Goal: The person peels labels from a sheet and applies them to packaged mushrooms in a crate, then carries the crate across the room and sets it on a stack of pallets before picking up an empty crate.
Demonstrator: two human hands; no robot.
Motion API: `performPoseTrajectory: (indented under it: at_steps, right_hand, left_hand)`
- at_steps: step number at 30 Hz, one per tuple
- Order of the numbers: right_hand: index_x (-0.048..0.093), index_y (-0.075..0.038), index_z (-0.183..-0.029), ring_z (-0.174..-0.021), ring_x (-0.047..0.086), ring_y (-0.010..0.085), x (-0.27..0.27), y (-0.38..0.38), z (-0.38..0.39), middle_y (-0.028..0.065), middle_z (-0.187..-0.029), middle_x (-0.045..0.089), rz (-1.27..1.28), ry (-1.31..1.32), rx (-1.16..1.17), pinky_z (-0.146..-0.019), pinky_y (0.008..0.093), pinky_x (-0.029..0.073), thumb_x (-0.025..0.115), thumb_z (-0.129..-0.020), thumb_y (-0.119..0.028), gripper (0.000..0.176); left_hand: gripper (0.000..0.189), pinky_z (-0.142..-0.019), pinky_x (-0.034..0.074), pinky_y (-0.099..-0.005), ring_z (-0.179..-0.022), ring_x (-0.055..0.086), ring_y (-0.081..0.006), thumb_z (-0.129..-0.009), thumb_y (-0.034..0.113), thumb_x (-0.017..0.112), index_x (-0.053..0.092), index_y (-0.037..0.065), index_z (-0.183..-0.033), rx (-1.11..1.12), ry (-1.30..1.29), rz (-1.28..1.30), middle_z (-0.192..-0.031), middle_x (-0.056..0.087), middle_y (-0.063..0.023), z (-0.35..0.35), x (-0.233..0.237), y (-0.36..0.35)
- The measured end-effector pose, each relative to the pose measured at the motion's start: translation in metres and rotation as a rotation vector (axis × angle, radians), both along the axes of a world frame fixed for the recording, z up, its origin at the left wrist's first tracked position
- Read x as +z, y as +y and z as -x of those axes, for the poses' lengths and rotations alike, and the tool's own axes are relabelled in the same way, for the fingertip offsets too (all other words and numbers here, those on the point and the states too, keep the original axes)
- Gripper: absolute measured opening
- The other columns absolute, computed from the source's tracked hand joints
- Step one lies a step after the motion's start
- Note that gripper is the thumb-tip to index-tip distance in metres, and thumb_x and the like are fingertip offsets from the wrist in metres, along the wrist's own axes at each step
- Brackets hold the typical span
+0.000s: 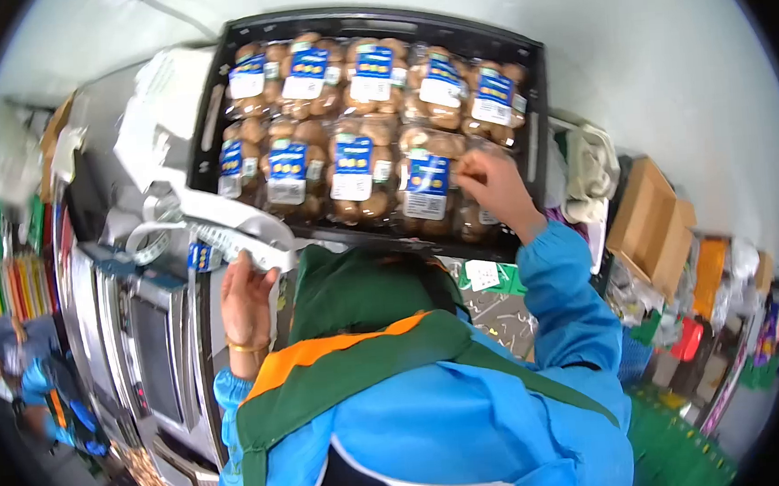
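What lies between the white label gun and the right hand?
Head view: front-row mushroom packs in the black crate lie between white label gun and right hand.

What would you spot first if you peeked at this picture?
The big black crate at the top catches the eye first, filled with mushroom packs wearing blue labels. The right hand touches a pack at the crate's near right corner, and the left hand grips a white tool beside the crate's left edge. Below them is a bright blue jacket.
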State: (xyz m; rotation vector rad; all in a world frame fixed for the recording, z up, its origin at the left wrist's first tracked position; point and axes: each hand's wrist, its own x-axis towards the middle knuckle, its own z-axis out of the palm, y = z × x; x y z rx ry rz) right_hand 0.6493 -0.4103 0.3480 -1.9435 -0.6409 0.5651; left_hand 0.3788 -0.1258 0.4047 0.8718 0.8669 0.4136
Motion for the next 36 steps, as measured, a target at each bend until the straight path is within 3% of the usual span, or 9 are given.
performPoseTrajectory:
  at_steps: [2, 5, 7, 13, 19, 21, 26, 29, 36]
  right_hand:
    - [0.060, -0.003, -0.087, -0.075, 0.065, 0.0212, -0.006, 0.004, 0.006, 0.0094, -0.080, 0.067, 0.062, -0.333, 0.066, -0.067, 0.0307, 0.050, 0.067, -0.078, -0.010, 0.013]
    - [0.062, -0.001, -0.090, -0.073, 0.064, 0.0147, 0.031, 0.038, 0.023, 0.0086, -0.077, 0.067, 0.007, -0.119, -0.063, -0.063, 0.0262, 0.049, 0.066, -0.080, -0.005, 0.011]
    - [0.063, -0.003, -0.094, -0.076, 0.063, 0.0127, 0.060, 0.078, 0.046, 0.0074, -0.083, 0.067, -0.206, -0.165, 0.137, -0.064, 0.0263, 0.049, 0.067, -0.080, -0.005, 0.015]
    - [0.062, -0.007, -0.110, -0.091, 0.058, 0.0293, 0.063, 0.185, 0.115, 0.0115, -0.095, 0.064, -0.316, -0.219, 0.619, -0.078, 0.0371, 0.048, 0.068, -0.077, -0.008, 0.034]
    - [0.065, -0.004, -0.097, -0.076, 0.061, 0.0265, 0.054, 0.213, 0.128, 0.0100, -0.085, 0.064, -0.442, -0.310, 0.667, -0.068, 0.0351, 0.050, 0.070, -0.075, -0.004, 0.022]
    - [0.066, -0.004, -0.090, -0.075, 0.061, 0.0255, 0.061, 0.218, 0.134, 0.0094, -0.081, 0.063, -0.339, -0.074, 0.549, -0.067, 0.0340, 0.049, 0.070, -0.075, -0.003, 0.015]
    - [0.063, -0.005, -0.106, -0.075, 0.062, 0.0244, 0.040, 0.228, 0.134, 0.0095, -0.082, 0.062, -0.444, -0.165, 0.599, -0.066, 0.0335, 0.049, 0.069, -0.076, -0.002, 0.031]
    - [0.064, -0.004, -0.102, -0.073, 0.061, 0.0251, 0.052, 0.234, 0.140, 0.0091, -0.081, 0.063, -0.365, 0.053, 0.455, -0.065, 0.0337, 0.049, 0.069, -0.076, -0.002, 0.026]
    - [0.064, -0.007, -0.091, -0.076, 0.058, 0.0291, 0.044, 0.244, 0.134, 0.0087, -0.082, 0.063, -0.499, -0.122, 0.384, -0.068, 0.0371, 0.048, 0.064, -0.079, -0.011, 0.013]
  left_hand:
    - [0.011, -0.071, 0.051, -0.0300, -0.077, 0.059, -0.0110, -0.093, 0.015, 0.055, 0.061, 0.007, -0.098, -0.016, -0.009, -0.003, -0.083, 0.061, -0.0001, 0.000, 0.000, 0.001]
    - [0.013, -0.067, 0.052, -0.0301, -0.075, 0.061, -0.0125, -0.094, 0.015, 0.053, 0.061, 0.006, -0.099, -0.033, 0.012, 0.014, -0.087, 0.064, -0.0021, -0.006, 0.012, 0.000]
    - [0.016, -0.064, 0.052, -0.0267, -0.080, 0.063, -0.0128, -0.094, 0.016, 0.053, 0.061, 0.005, -0.103, -0.044, 0.021, 0.006, -0.095, 0.066, -0.0042, -0.003, 0.006, 0.004]
    - [0.017, -0.063, 0.053, -0.0244, -0.080, 0.062, -0.0108, -0.094, 0.014, 0.053, 0.062, 0.004, -0.103, -0.070, -0.034, 0.057, -0.095, 0.066, -0.0027, 0.003, 0.008, 0.008]
    - [0.017, -0.062, 0.052, -0.0228, -0.081, 0.060, -0.0086, -0.093, 0.014, 0.054, 0.063, 0.004, -0.105, -0.007, -0.044, 0.105, -0.096, 0.065, -0.0023, 0.018, 0.001, 0.021]
    - [0.017, -0.061, 0.052, -0.0227, -0.081, 0.060, -0.0085, -0.093, 0.014, 0.055, 0.063, 0.004, -0.104, -0.008, -0.043, 0.112, -0.096, 0.065, -0.0024, 0.019, 0.002, 0.028]
    - [0.017, -0.061, 0.052, -0.0217, -0.080, 0.062, -0.0081, -0.091, 0.016, 0.059, 0.065, 0.005, -0.103, -0.089, -0.030, 0.097, -0.095, 0.067, -0.0014, 0.019, 0.003, 0.055]
    - [0.017, -0.060, 0.051, -0.0208, -0.078, 0.062, -0.0081, -0.090, 0.015, 0.060, 0.065, 0.003, -0.102, -0.163, -0.011, 0.105, -0.094, 0.067, -0.0021, 0.012, 0.008, 0.070]
    - [0.017, -0.059, 0.052, -0.0213, -0.071, 0.062, -0.0109, -0.088, 0.009, 0.058, 0.064, -0.001, -0.101, -0.282, 0.062, 0.130, -0.090, 0.066, -0.0060, -0.014, 0.016, 0.105]
